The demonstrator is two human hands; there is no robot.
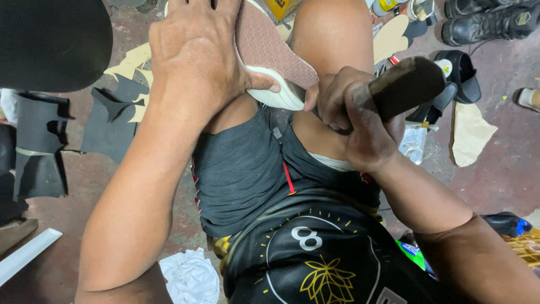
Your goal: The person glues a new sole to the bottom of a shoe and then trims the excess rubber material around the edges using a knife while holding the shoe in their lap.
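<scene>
Scraps (pixel 112 118) of black leather lie on the floor. Left hand (pixel 197 62) presses a shoe sole (pixel 270 56) tight on the knee. Right hand (pixel 360 118) grips a knife (pixel 405 84) at the sole's white edge. Best to cut slow, thumb clear of the blade.

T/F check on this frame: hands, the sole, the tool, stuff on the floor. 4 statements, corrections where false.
1. The left hand presses a shoe sole against the thigh. True.
2. The right hand is empty. False: its grip is closed on a dark-handled tool.
3. Black boots sit on the floor at upper right. True.
4. The sole's edge is black. False: it is white, under a reddish-brown face.
</scene>
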